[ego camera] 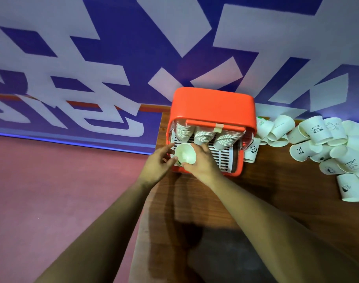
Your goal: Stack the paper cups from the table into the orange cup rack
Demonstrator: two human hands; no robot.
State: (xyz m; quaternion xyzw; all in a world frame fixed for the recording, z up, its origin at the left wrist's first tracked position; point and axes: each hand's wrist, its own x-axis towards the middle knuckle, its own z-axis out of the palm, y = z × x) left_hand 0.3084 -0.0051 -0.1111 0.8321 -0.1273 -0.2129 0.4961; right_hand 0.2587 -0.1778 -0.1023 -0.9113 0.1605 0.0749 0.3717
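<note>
Right hand (201, 163) grips one white paper cup (185, 153), left hand (159, 163) touches it open-fingered, before three stacks (204, 135) in orange plastic rack (213, 107) at brown wooden counter's (276, 190) left edge.

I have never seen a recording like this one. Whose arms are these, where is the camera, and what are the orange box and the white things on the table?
There is no machine here. A person wears one camera on the head, so you look down along their two arms. On the wooden table stands an orange cup rack, already holding three stacks of cups. To its right lie many loose paper cups. The right hand grips one paper cup before the rack; the left hand touches it with nearly straight fingers.
</note>
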